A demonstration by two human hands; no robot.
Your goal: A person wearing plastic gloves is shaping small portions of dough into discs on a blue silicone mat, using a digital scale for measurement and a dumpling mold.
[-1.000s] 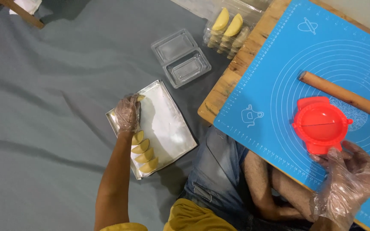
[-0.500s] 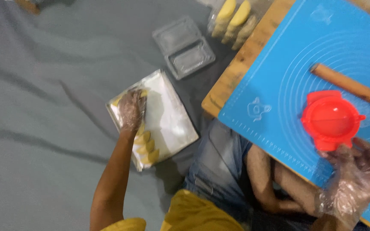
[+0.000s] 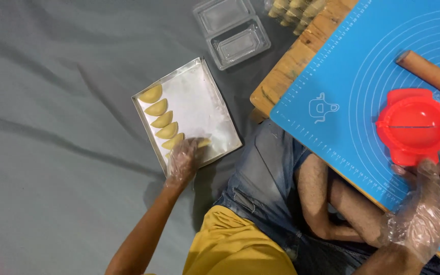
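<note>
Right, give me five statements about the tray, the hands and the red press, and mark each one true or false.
1. The left hand is over the near end of the metal tray. True.
2. The dumplings lie in a row along one long edge of the tray. True.
3. The red press sits on the grey cloth. False: it sits on the blue mat.
4. Both hands are bare. False: the left hand and the right hand wear clear plastic gloves.
5. The rolling pin lies on the tray. False: it lies on the blue mat, beyond the press.
</note>
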